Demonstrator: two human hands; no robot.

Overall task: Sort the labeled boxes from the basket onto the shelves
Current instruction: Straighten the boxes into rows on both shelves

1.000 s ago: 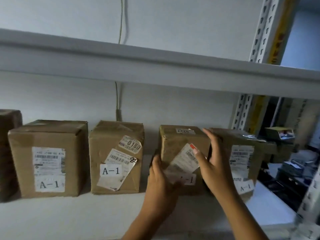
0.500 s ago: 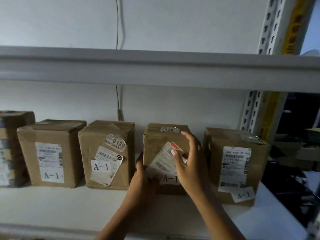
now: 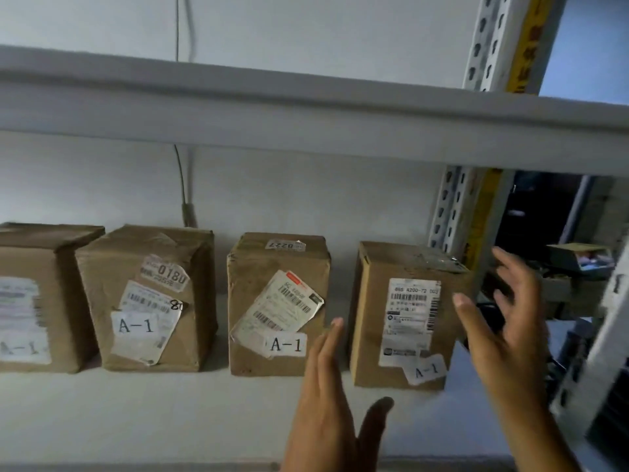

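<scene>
- Both hands have come off the 0227 box; it stands alone on the shelf.
- Left hand released, fingers straight, just right of that box.
- Right hand released, fingers spread, farther right of it.

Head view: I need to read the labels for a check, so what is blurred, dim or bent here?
Head view: dim light; the right hand is motion-blurred, the left hand sharper; the label on the leftmost box is smeared; the "A-1" on the middle box reads clearly; the upper shelf edge bows from the wide lens.
</scene>
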